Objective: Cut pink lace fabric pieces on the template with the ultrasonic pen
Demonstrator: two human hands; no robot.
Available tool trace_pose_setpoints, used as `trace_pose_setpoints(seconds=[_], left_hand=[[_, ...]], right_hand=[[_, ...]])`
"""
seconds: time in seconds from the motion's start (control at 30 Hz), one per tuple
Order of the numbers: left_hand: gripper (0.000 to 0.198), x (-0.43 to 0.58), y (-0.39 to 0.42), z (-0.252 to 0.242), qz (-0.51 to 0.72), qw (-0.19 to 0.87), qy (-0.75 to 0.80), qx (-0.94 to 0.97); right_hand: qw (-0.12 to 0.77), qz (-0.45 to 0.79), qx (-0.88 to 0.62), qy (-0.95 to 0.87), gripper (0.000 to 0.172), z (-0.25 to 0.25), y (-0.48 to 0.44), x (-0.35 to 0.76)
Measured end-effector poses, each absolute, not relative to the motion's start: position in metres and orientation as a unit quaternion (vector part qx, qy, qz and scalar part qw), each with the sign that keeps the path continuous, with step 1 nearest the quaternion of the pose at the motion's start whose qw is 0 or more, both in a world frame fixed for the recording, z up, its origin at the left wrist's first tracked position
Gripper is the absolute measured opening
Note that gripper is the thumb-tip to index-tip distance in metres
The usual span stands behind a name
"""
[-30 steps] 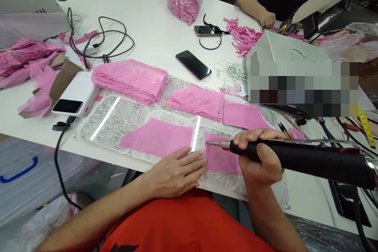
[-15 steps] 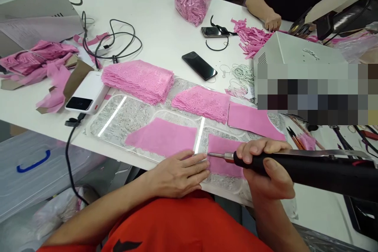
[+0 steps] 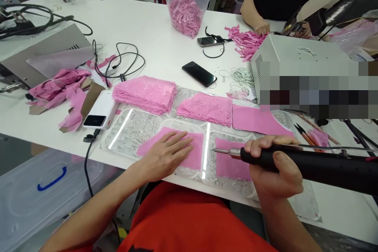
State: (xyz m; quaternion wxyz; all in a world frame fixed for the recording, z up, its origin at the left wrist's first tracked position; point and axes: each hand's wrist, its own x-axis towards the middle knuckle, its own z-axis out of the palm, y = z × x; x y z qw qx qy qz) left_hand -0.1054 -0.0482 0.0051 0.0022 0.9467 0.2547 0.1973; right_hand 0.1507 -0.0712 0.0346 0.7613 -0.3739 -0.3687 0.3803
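Observation:
My left hand lies flat with fingers stretched over a pink fabric piece, covering its middle. In my right hand is a thick black handheld tool with a pointed metal tip, fingers wrapped round its front end. The tip points left, over the left edge of a second pink fabric piece; whether it touches anything I cannot tell. Both pieces lie on a clear patterned template board. Behind them are a thick stack of pink lace, a smaller lace stack and plain pink fabric.
A white power bank with a black cable stands left of the board. Farther back lie a black phone, elastic cord and a bag of pink strips. A grey box stands right; another person's hand rests by pink strips.
My left hand has moved left, from the gap between the two pieces onto the left fabric piece. The tool stays in my right hand, with little movement. The view has tilted up slightly.

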Motion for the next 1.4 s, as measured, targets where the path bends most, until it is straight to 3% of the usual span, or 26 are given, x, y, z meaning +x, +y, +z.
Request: trace_pose_setpoints(seconds=[0.47,1.4], left_hand=[[0.034,-0.111,-0.037,-0.016,0.171,0.055,0.248,0.952],[0.031,-0.109,-0.039,-0.018,0.219,0.051,0.252,0.941]], right_hand=[[0.764,0.351,-0.383,-0.382,0.013,0.027,-0.045,0.111],[0.758,0.323,-0.385,-0.415,0.013,0.025,-0.043,0.111]])
